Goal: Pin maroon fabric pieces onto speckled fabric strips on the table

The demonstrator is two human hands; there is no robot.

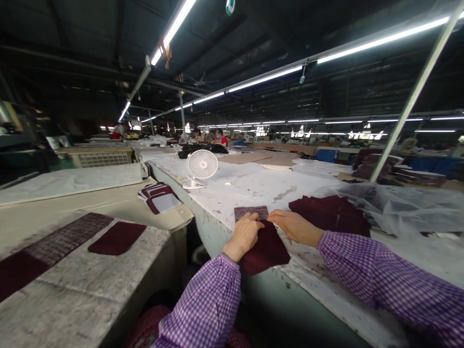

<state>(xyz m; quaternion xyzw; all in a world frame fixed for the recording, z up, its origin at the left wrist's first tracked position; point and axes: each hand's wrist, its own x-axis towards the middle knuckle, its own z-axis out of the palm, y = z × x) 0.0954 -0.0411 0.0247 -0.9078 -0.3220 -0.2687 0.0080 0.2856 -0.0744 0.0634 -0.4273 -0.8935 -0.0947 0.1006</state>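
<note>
A maroon fabric piece (264,251) lies at the front edge of the white table, its lower part hanging over. Just beyond it is a speckled maroon-and-grey fabric patch (255,211), partly covered by my fingers. My left hand (242,236) presses on the near piece with curled fingers, thumb and forefinger together at the fabric. On the right, my right hand (296,227) pinches the piece's upper corner, where it meets the patch. To the right of that hand rests a pile of maroon fabric pieces (331,215), partly behind my sleeve.
A white clip fan (201,165) stands near the table's left edge. Clear plastic sheeting (398,205) covers the right side. On the lower left table lie a maroon piece (118,238), a speckled strip (72,237) and stacked maroon-and-white pieces (159,197). A slanted metal pole (413,96) rises at right.
</note>
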